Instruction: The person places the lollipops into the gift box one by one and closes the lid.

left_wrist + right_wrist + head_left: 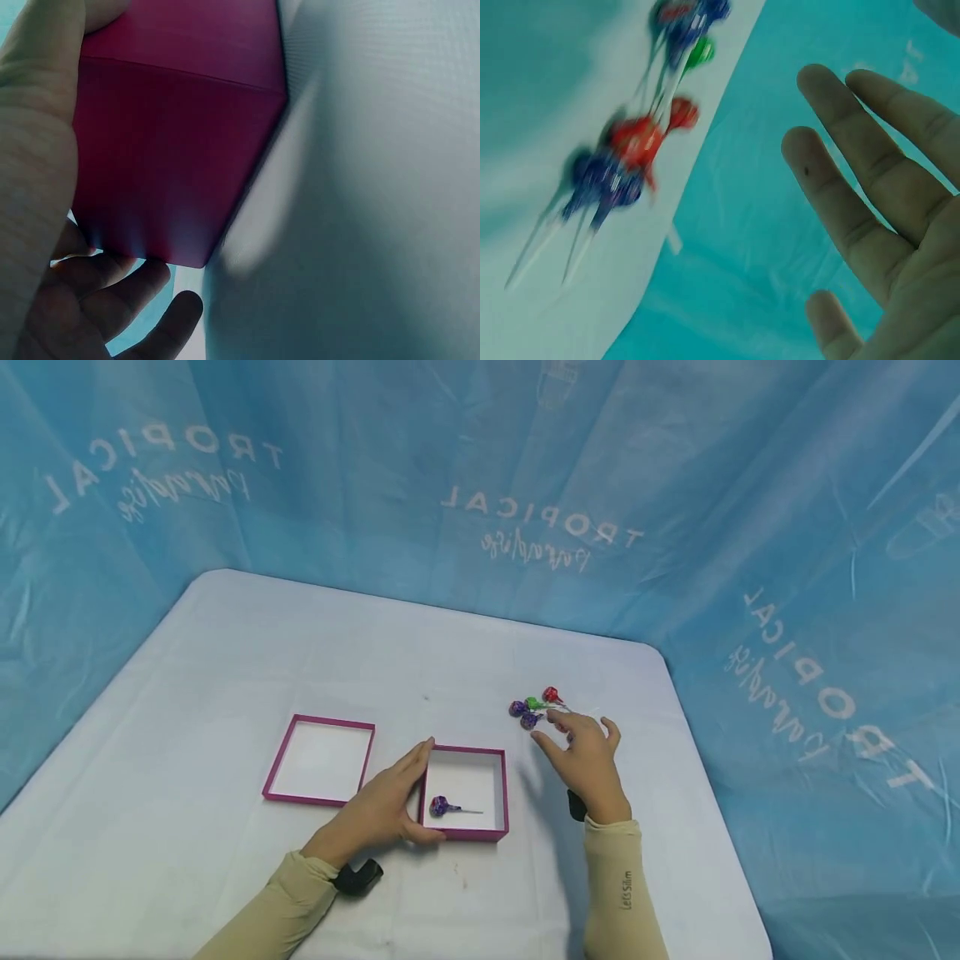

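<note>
A square magenta box (504, 793) with a white inside sits on the white table, and one purple-wrapped lollipop (439, 807) lies in it. My left hand (382, 802) holds the box at its left side, thumb at the front corner and fingers along to the back corner. In the left wrist view the box's magenta outer wall (172, 157) shows between thumb and fingers. Over a loose group of lollipops (531, 720) hovers my right hand (588, 764), fingers spread and nothing between them. Purple, red and green wrappers (636, 142) show in the right wrist view, apart from the fingers.
A shallow magenta-edged lid (318, 760) lies with its white inside up, left of the box and close by my left forearm. Blue printed curtains (360, 485) hang around the back and sides of the table (420, 652).
</note>
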The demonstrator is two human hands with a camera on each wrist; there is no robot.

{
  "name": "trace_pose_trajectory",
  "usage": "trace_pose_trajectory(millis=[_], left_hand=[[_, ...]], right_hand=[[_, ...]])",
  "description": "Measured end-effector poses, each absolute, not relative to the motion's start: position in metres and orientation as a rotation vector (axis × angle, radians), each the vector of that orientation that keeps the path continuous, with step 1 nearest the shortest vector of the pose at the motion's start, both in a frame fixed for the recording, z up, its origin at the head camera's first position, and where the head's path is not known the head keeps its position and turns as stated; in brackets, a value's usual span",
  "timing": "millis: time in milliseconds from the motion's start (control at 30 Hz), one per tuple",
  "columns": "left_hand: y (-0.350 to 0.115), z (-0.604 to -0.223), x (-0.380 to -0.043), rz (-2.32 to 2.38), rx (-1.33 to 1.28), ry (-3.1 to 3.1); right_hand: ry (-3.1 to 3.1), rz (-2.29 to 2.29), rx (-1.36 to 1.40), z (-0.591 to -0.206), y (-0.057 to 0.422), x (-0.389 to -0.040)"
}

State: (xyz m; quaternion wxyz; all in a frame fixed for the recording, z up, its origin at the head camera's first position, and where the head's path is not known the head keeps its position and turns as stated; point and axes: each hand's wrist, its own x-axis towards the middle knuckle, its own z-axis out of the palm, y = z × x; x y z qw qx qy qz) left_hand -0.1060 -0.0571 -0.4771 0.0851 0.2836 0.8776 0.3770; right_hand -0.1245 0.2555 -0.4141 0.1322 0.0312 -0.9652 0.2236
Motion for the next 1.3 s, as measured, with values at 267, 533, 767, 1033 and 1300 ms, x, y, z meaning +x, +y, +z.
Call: trace_pose_trajectory(millis=[267,533,767,1033,1300], left_hand=[[-0.057,-0.477,-0.104,1.124,0.864,2.630],[-0.058,-0.475,-0.104,1.113,0.858,2.636],[-0.058,-0.474,-0.104,1.116,0.859,2.626],[-0.057,-0.476,-0.104,1.104,0.868,2.643],[-0.056,-0.475,-0.104,1.092,0.833,2.634]], right_hand=[[-2.798,0.630,-0.181,-0.418,0.284,-0.126],[-2.810,0.558,-0.256,-0.426,0.295,-0.130],[-2.854,0.554,-0.319,-0.434,0.300,-0.133],[-2.878,0.526,-0.340,-0.444,0.306,-0.136],[-2.871,0.493,-0.325,-0.451,0.307,-0.141]])
